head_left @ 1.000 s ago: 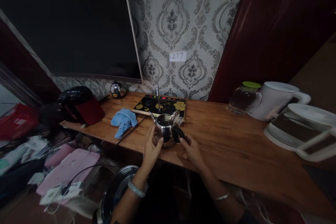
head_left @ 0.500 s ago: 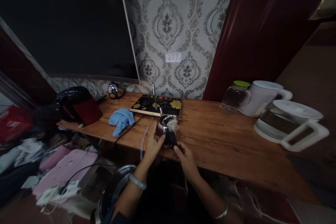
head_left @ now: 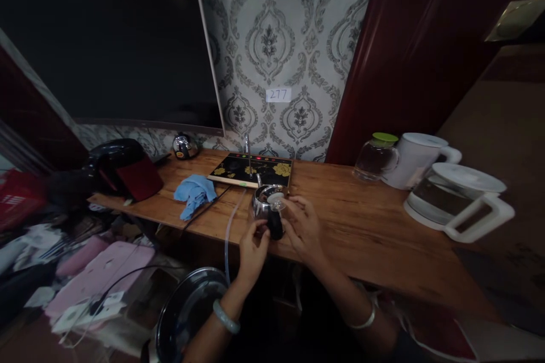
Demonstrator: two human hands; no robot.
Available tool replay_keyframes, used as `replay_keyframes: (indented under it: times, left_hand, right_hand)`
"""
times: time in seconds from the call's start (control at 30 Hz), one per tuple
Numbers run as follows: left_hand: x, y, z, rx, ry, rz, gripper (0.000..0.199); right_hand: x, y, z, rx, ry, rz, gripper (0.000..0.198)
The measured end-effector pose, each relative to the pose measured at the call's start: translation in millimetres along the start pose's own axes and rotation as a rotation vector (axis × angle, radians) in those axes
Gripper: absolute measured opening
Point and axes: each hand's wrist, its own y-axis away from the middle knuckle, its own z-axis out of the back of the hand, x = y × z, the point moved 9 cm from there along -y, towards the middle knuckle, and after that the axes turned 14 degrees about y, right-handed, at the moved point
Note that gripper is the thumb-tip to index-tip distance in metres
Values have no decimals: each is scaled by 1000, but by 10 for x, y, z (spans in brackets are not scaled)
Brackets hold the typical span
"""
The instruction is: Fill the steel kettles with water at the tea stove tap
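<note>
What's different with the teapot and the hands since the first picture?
The teapot turned: its spout now points away and its black handle toward the person. The right hand went from the handle up to the lid's knob; the left hand is now beside the handle. The blue cloth and flowered hot plate stayed put.

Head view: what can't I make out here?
Head view, all items:
Inside of the teapot: partly covered by the lid.
Whether fingers of the right hand grip the lid: too small, dim.
Lower right of the basin: hidden by the left forearm.
Top of the television: cut off by the upper edge.
Button marks on the cooker: too small.
</note>
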Motion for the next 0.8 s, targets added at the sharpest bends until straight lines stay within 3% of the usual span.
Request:
replay_keyframes:
  times: [0.13,0.5,0.8]
  left_hand:
    - [60,40,-80,47,15,24,32]
    - [118,110,-82,103,23,50,26]
    - [67,90,-92,132,16,70,23]
  right_hand:
    - [33,-120,-150,29,25,61,40]
    - [-78,-493,-360,60,16,-8,41]
    - [-190,-630,-567,100,195,-38,35]
